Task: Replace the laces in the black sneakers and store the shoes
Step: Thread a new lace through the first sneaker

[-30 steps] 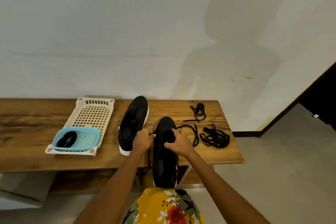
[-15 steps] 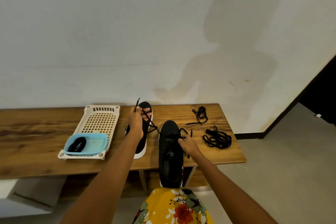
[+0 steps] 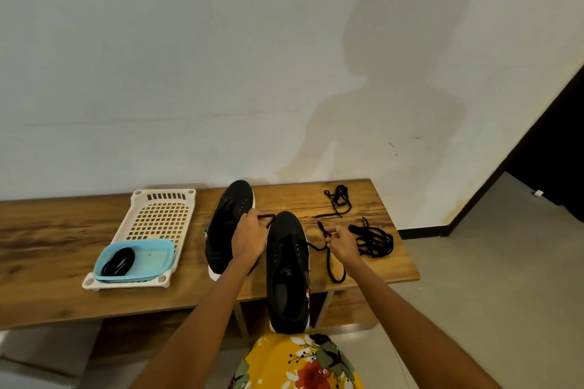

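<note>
Now both hands work one lace (image 3: 327, 257) threaded through the near sneaker (image 3: 287, 275), which overhangs the near edge of the bench (image 3: 47, 262). Left hand (image 3: 249, 238) curls round one end of it, over the far sneaker (image 3: 228, 224). Right hand (image 3: 343, 241) pinches the other end, right of the near sneaker. Spare laces (image 3: 373, 240) lie just right of that hand.

One head-worn wide-angle view looks forward and down, close over a wooden bench (image 3: 63, 262) against a wall (image 3: 189, 57).
</note>
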